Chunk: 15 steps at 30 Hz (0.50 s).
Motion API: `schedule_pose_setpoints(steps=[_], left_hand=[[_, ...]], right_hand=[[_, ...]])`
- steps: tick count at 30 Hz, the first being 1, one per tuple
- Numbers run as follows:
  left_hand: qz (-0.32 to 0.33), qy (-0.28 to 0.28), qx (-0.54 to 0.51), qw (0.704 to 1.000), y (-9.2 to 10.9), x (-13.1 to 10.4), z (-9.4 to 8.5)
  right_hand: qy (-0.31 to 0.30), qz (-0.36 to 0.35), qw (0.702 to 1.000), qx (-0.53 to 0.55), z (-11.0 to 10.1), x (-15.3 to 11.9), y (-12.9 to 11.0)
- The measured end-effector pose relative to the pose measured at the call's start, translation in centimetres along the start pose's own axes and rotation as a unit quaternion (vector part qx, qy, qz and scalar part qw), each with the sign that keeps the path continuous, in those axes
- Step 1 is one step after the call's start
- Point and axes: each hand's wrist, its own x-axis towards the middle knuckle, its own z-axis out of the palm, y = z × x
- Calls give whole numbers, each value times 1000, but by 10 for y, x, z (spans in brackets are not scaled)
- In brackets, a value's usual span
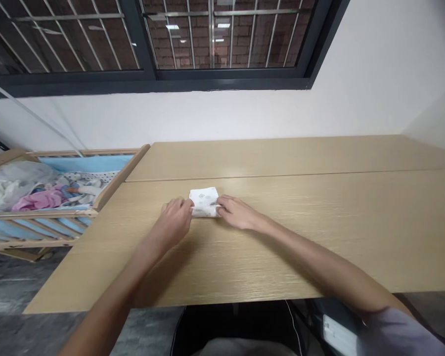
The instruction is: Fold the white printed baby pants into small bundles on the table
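Note:
A small white packet [204,198] with faint grey print rests on the wooden table, soft and folded-looking; its exact kind I cannot make out. A crease or fold runs across its front part. My left hand [178,215] pinches the packet's left edge, fingers closed. On the opposite side, my right hand [236,211] grips the right edge between thumb and fingers. Both fingertips cover the packet's ends.
The pale wooden table [319,217] has a seam along its length and meets the white wall. At the left stands a wooden crib [113,190] holding clothes and a plastic bag. A barred window [222,79] is above. Below the front edge lies a white box-like object [339,336].

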Motion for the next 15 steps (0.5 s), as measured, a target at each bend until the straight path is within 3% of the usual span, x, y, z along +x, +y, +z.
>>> schedule_pose_setpoints(steps=[5,10,15], left_hand=[[-58,-7,-45,997,-15,42,-2],[-125,22,-26,992,-25,77,27],[-158,34,-25,986,-32,91,56]], right_hand=[[26,58,998,-3,-8,32,14],[92,101,991,-2,8,64,40],[110,151,982,21,25,84,64]])
